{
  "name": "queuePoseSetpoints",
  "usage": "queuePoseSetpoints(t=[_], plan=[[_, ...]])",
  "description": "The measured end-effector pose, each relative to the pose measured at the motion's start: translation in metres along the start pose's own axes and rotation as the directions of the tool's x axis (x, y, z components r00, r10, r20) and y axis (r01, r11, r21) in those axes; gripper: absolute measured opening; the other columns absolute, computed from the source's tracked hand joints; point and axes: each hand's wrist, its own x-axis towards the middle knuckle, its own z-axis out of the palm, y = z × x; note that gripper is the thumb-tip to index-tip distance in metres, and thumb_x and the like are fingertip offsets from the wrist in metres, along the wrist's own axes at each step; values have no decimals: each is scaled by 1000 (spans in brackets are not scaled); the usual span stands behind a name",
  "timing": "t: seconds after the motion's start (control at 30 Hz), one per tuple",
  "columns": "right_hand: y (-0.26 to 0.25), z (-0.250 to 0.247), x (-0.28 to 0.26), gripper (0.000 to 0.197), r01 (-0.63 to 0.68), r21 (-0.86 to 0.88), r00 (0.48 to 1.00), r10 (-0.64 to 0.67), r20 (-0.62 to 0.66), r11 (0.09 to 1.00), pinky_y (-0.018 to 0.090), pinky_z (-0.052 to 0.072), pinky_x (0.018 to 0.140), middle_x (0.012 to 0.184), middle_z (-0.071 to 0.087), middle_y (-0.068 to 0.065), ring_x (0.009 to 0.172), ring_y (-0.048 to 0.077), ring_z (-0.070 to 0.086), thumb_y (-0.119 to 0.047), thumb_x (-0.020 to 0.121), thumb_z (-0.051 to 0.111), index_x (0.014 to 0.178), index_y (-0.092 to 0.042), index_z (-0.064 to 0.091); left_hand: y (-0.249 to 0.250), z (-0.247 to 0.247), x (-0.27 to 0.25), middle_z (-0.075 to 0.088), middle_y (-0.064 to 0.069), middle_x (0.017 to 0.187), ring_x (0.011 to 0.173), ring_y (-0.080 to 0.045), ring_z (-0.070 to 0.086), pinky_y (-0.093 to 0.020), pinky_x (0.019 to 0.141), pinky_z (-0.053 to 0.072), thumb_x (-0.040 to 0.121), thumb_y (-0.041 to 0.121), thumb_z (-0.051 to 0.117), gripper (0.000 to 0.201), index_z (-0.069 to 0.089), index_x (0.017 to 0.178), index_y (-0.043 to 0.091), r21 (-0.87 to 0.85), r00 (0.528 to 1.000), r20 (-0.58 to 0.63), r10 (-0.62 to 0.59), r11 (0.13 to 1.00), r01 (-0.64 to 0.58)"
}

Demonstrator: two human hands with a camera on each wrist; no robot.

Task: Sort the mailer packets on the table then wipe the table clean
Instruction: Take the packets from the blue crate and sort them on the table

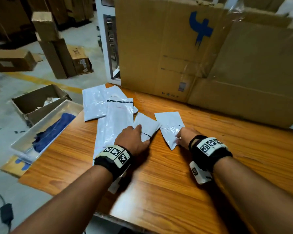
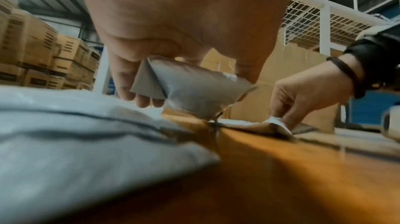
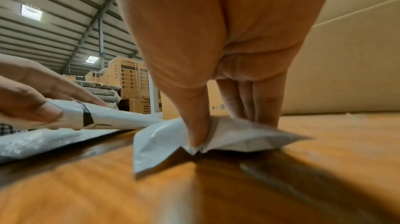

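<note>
**Two hands, each gripping a small mailer packet on the wooden table**

Head view, with both wrist views. The left hand (image 1: 134, 139) holds a small grey mailer packet (image 1: 146, 126) between thumb and curled fingers; the left wrist view shows this packet (image 2: 190, 89) raised at its near edge, its far corner low, close to the table (image 1: 176, 183). The right hand (image 1: 184, 137) pinches the near edge of a second small packet (image 1: 170, 127), thumb (image 3: 194, 125) on top and fingers behind it, so that the plastic puckers at the thumb tip; this packet (image 3: 227, 135) lies mostly flat on the wood. The two small packets sit just beside each other near the middle of the table; whether their corners touch cannot be told from these views.

To the left, a long packet (image 1: 115, 125) lies under the left wrist and runs toward the near-left edge. Farther off, at the far-left corner, larger packets (image 1: 95, 105) overlap in a loose heap.

A large flattened cardboard sheet (image 1: 184, 56) with a blue mark stands along the far side of the table. Left of the table, a metal tray (image 1: 71, 107) holds a blue cloth (image 1: 54, 130); beyond it an open cardboard box (image 1: 39, 100) stands on the floor.
</note>
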Motion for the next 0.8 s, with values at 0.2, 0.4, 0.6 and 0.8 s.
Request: queuePoseSetpoints(t=[0.2,0.4,0.6,0.8], plan=[[3,-11,-11,56,24,66,997,-29,66,998,31,40,94,136,50,12,122,29,49,-57,91,50,131,-17,53,11,0,4,36,-18,140,127,-36,38,-46,99,39,74,74,57,83,41,135,20,142,992,118,-38,990,21],[-23,0,4,94,-113,139,992,104,66,984,54,31,109,156,11,20,138,45,25,-74,73,56,149,-42,11,30,3,6,55,-16,124,116,-34,47,-39,91,39,71,76,59,85,38,129,18,200,979,198,-56,980,16],[-30,2,14,81,-107,45,990,102,98,993,54,35,101,146,39,9,133,40,30,-68,69,58,140,-44,28,31,2,5,48,-18,122,113,-36,44,-40,87,42,74,58,67,67,40,123,21,174,980,185,-79,984,47],[-1,3,11,58,-155,214,986,166,-34,964,41,42,104,142,40,13,126,37,44,-36,90,57,142,-46,34,27,-6,7,47,-18,117,109,-39,48,-42,86,44,76,44,67,54,44,118,19,70,990,139,-23,997,13]])
